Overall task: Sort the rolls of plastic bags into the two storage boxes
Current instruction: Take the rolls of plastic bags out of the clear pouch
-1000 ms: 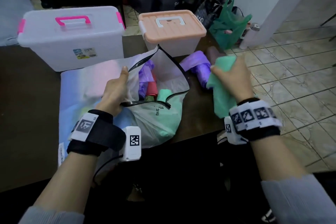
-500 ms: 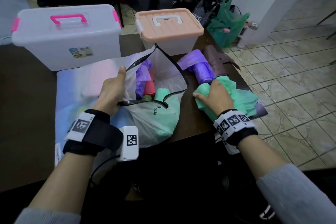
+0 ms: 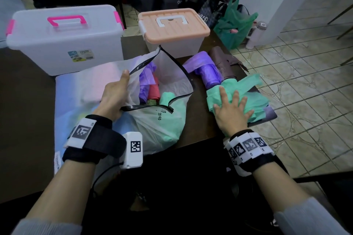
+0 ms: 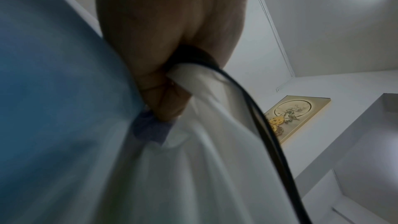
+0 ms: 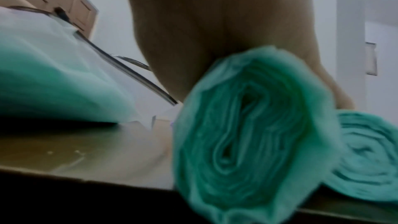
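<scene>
Since 1 s ago the right hand [image 3: 232, 111] has come down from mid-air w/ the green roll [image 3: 225, 92] and now lies flat on it, fingers [image 3: 235, 97] straight and spread, pressing rather than gripping; the roll sits under palm and fingers, at the table [image 3: 198, 120] edge. Right wrist view shows its coiled end [image 5: 243, 134] below the palm, w/ a second green roll [image 5: 366, 156] touching it at 3 o'clock. Purple roll [image 3: 207, 71] lies at 11 o'clock of that hand, just beside the green plastic. Left hand [image 3: 114, 95] hasn't shifted: it pinches the black-trimmed rim of the white bag [image 3: 158, 126], thumb along the rim, fingers curled under per left wrist view [image 4: 163, 106]. More rolls in the bag's mouth at 2 o'clock of it. Clear box w/ pink handle [image 3: 65, 44] at 11 o'clock, peach-lid box [image 3: 173, 28] at 12, both lids on.
</scene>
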`<state>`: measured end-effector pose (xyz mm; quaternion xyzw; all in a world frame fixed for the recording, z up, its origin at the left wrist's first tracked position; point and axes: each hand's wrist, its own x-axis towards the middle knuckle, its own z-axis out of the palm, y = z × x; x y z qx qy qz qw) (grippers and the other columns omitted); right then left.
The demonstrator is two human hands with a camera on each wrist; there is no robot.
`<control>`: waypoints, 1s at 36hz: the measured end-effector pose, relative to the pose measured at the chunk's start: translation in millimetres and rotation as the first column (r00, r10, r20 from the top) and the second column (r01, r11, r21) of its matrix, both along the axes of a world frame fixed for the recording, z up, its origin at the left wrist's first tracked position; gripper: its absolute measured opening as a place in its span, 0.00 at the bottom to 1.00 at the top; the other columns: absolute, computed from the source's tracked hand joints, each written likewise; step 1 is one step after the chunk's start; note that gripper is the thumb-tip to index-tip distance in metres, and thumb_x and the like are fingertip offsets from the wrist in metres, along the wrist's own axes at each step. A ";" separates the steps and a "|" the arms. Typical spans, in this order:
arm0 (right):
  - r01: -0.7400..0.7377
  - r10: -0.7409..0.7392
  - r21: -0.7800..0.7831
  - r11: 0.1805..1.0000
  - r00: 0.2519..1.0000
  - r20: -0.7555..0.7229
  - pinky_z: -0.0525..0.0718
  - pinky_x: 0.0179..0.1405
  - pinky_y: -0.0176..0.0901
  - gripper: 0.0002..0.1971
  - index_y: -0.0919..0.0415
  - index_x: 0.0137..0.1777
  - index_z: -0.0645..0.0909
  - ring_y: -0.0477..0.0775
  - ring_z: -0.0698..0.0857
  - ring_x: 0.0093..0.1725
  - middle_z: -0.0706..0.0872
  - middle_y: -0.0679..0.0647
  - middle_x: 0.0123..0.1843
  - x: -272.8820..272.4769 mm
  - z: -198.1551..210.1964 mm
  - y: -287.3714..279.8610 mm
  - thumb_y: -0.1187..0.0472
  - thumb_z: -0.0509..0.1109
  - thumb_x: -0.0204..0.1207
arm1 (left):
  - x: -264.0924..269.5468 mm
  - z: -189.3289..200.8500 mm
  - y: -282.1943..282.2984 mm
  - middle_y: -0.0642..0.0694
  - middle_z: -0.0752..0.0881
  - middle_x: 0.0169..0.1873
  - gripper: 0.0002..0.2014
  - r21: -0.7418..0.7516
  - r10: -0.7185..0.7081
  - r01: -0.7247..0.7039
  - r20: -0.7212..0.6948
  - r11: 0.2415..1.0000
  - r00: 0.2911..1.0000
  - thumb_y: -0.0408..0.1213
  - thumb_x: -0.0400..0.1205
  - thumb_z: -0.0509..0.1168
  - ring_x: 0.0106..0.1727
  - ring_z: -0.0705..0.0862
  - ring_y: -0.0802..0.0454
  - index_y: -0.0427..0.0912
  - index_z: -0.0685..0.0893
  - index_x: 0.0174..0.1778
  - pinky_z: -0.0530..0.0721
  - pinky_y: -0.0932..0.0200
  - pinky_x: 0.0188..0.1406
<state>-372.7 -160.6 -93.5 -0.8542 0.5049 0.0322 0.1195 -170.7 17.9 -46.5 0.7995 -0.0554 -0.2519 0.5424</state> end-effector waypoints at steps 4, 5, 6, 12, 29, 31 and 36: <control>-0.030 0.030 0.011 0.999 1.000 -0.001 0.49 0.75 0.75 0.29 0.42 0.83 0.40 0.68 0.44 0.83 0.44 0.61 0.85 -5.4 0.8 -14.1 0.47 0.48 0.86 | -0.6 1.1 -0.3 0.42 0.73 0.25 0.26 0.006 0.002 -0.002 -0.012 1.000 1.000 0.58 0.84 0.54 0.25 0.70 0.47 0.38 0.75 0.34 0.65 0.58 0.25; -0.036 0.036 0.012 0.999 0.999 -0.004 0.49 0.75 0.74 0.29 0.42 0.83 0.40 0.68 0.44 0.83 0.45 0.60 0.85 -5.9 1.2 -16.7 0.46 0.48 0.86 | -0.3 0.7 -0.1 0.42 0.74 0.23 0.26 0.008 0.001 -0.001 -0.012 1.000 1.000 0.59 0.84 0.54 0.25 0.70 0.47 0.38 0.75 0.34 0.66 0.58 0.25; -0.037 0.037 0.012 0.999 0.999 -0.006 0.49 0.75 0.74 0.29 0.42 0.83 0.41 0.68 0.44 0.83 0.45 0.60 0.85 -6.2 1.5 -18.9 0.46 0.48 0.86 | -0.3 0.8 0.4 0.42 0.75 0.21 0.26 0.007 0.001 -0.001 -0.014 1.000 1.000 0.59 0.84 0.54 0.24 0.70 0.47 0.38 0.75 0.34 0.66 0.58 0.25; -0.049 0.050 0.032 0.998 0.998 -0.043 0.50 0.77 0.72 0.30 0.43 0.83 0.41 0.68 0.46 0.83 0.46 0.60 0.85 -6.9 8.1 -30.3 0.46 0.50 0.85 | 0.7 -1.3 0.6 0.41 0.74 0.25 0.27 0.018 -0.030 0.030 -0.005 0.999 1.000 0.60 0.83 0.54 0.26 0.72 0.47 0.36 0.78 0.39 0.67 0.58 0.27; -0.446 -0.059 0.509 0.737 0.707 0.704 0.82 0.31 0.39 0.15 0.58 0.40 0.77 0.48 0.81 0.32 0.80 0.52 0.36 77.8 43.8 63.6 0.55 0.55 0.86 | -21.6 0.6 -14.3 0.48 0.65 0.24 0.25 0.080 -0.188 0.173 0.260 0.982 0.947 0.53 0.87 0.50 0.27 0.62 0.50 0.45 0.60 0.26 0.60 0.53 0.25; -0.310 -0.079 0.504 0.806 0.788 0.611 0.81 0.30 0.40 0.14 0.59 0.39 0.73 0.51 0.81 0.31 0.79 0.55 0.35 74.7 32.7 62.5 0.54 0.57 0.85 | -23.3 0.0 -14.5 0.49 0.64 0.25 0.24 0.070 -0.195 0.183 0.246 0.981 0.950 0.53 0.87 0.50 0.27 0.61 0.51 0.46 0.60 0.26 0.59 0.56 0.24; -0.144 -0.055 0.498 0.855 0.930 0.364 0.70 0.32 0.41 0.21 0.53 0.30 0.60 0.52 0.72 0.32 0.69 0.51 0.30 68.0 7.2 51.5 0.47 0.65 0.78 | -24.4 -5.5 -12.6 0.50 0.67 0.26 0.23 0.049 -0.227 0.221 0.207 0.974 0.952 0.54 0.87 0.50 0.27 0.64 0.52 0.46 0.62 0.28 0.62 0.58 0.25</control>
